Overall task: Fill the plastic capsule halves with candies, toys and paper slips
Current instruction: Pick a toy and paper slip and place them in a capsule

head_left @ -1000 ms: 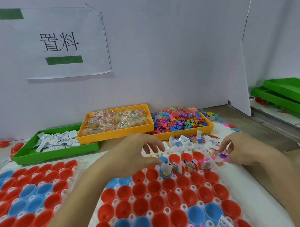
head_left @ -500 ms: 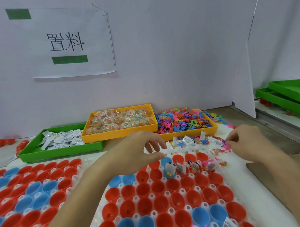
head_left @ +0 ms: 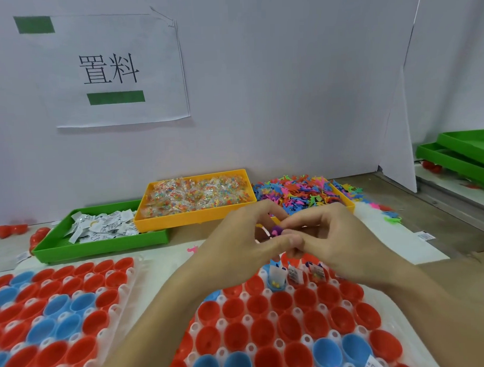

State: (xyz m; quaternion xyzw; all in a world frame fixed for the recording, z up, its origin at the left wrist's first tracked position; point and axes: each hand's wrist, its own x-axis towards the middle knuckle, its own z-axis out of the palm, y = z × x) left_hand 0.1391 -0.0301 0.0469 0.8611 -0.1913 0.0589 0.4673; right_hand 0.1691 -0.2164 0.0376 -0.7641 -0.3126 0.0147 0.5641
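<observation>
**Hands converge on one toy above the rack**

Layout: on the tabletop (head_left: pixel 418 232), the near rack (head_left: pixel 399 309) carries red and blue capsule halves (head_left: pixel 284 330). Only its far row shows fillings; three halves there hold upright paper slips (head_left: pixel 294 274). A second rack (head_left: pixel 121 294) at left holds empty halves. Behind stand a green tray (head_left: pixel 100 246) of slips, a yellow tray (head_left: pixel 192 215) of candies (head_left: pixel 197 196) and a pile of toys (head_left: pixel 299 195).

Change: half a second ago the hands were apart, the left over the far row and the right at the loose toys by the rack's far right corner. They now meet above the far row. The left hand (head_left: pixel 245 243) and right hand (head_left: pixel 333 237) both pinch one small purple toy (head_left: pixel 277 231) between curled fingertips.

Meaning: the toy is probably being passed or oriented for insertion. Most halves remain unfilled; the task is at an early stage.
</observation>
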